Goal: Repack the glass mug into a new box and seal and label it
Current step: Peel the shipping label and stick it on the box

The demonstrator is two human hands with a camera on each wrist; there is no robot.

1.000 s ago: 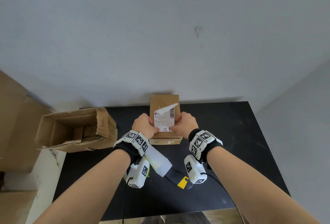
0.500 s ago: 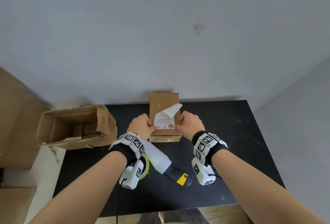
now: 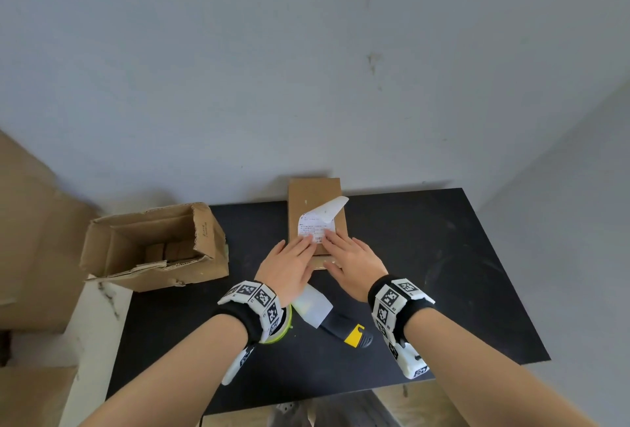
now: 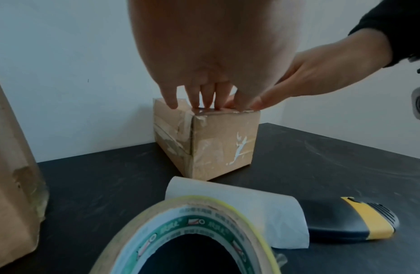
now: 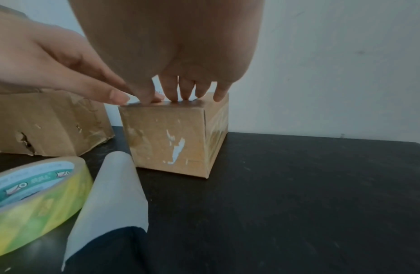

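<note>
A small sealed cardboard box (image 3: 312, 200) (image 4: 224, 140) (image 5: 166, 140) stands at the back middle of the black table (image 3: 443, 256). A white printed label (image 3: 315, 227) lies on its top, its far right corner curled up. My left hand (image 3: 289, 264) (image 4: 199, 103) and right hand (image 3: 351, 261) (image 5: 188, 94) lie side by side with straight fingers pressing the label's near edge flat onto the box top. The mug is not visible.
An open, torn cardboard box (image 3: 153, 249) lies on its side at the table's left. Near my wrists lie a tape roll (image 4: 180, 237) (image 5: 35, 191), a curled sheet of backing paper (image 3: 312, 307) (image 5: 110, 200) and a black-and-yellow utility knife (image 3: 351, 334) (image 4: 349, 222).
Both hands went from curled at the label's sides to flat, fingers stretched over its near edge. The view shifted slightly.
</note>
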